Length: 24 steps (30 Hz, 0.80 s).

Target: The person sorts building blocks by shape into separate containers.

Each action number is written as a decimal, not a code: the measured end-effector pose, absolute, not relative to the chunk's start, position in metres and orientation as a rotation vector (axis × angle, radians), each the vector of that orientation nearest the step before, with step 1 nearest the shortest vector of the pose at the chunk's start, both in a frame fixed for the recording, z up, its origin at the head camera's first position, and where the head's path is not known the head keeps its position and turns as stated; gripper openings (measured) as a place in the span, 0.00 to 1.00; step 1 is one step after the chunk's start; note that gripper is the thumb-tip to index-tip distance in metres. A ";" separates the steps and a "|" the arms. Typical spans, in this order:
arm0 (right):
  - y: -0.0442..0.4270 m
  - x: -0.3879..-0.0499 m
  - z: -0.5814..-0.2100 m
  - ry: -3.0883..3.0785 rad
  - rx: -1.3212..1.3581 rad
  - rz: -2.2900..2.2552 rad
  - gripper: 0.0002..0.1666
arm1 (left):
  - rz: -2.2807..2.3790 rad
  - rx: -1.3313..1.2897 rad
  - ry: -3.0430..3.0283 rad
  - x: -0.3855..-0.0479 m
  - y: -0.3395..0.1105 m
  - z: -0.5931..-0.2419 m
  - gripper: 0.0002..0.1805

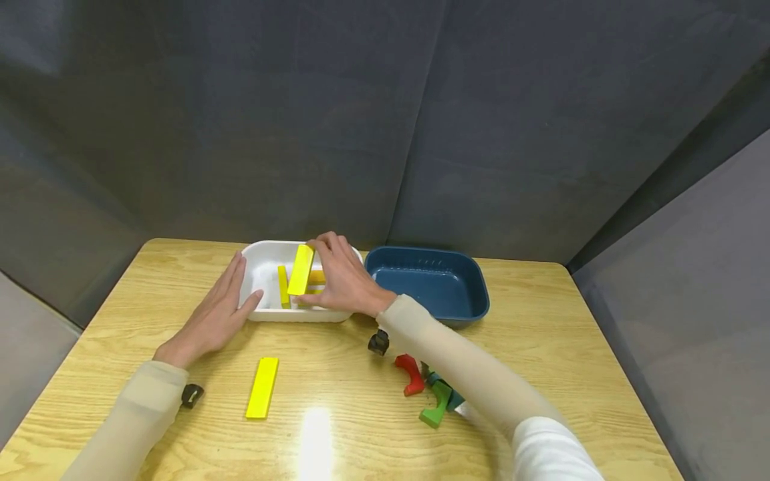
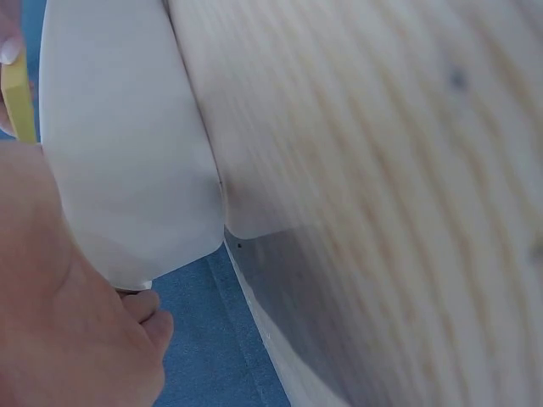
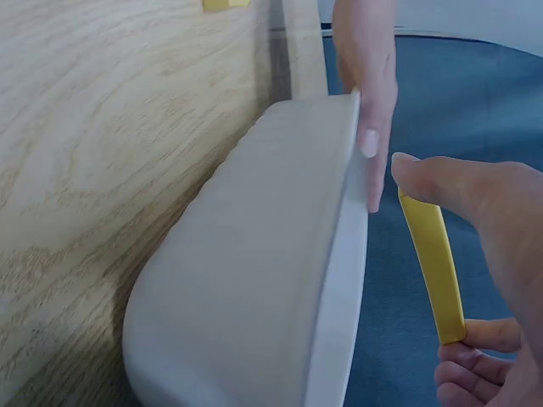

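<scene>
Between thumb and fingers, my right hand holds a flat yellow block tilted above the white bin. The right wrist view shows the same yellow block pinched at its two ends. Inside the bin lie a narrow yellow block and an orange-yellow block, partly hidden by the right hand. My left hand rests against the bin's left end with its fingers extended. Nearer the front, another flat yellow block lies on the table below the bin.
A dark blue bin stands right of the white one. Under the right forearm lie a red curved block, a green curved block and other partly covered pieces. The wooden table meets a dark cloth wall at the back.
</scene>
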State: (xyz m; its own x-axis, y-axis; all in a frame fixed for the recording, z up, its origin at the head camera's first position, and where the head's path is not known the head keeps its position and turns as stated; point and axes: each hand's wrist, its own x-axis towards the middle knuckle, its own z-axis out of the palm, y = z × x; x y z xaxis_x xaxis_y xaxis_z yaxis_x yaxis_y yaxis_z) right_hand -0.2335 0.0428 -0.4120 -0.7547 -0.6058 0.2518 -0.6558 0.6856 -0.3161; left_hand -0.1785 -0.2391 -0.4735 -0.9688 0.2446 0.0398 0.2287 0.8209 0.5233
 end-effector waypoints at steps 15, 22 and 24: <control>0.042 -0.249 -0.428 -2.859 0.995 0.561 0.62 | 0.858 0.380 2.954 -0.177 -0.238 -0.471 0.49; 0.038 -0.251 -0.431 -2.890 0.982 0.551 0.62 | 0.867 0.385 2.951 -0.177 -0.237 -0.471 0.49; 0.037 -0.252 -0.432 -2.893 0.980 0.553 0.61 | 0.867 0.384 2.953 -0.177 -0.237 -0.471 0.49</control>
State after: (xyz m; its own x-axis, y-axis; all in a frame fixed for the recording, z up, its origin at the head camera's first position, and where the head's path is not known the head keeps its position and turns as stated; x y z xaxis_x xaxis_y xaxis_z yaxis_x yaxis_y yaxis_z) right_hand -0.2517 0.0372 -0.4315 -0.8000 -0.5815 0.1475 -0.5949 0.7372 -0.3203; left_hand -0.1768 -0.2371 -0.4712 -0.9685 0.2470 0.0307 0.2244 0.8131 0.5372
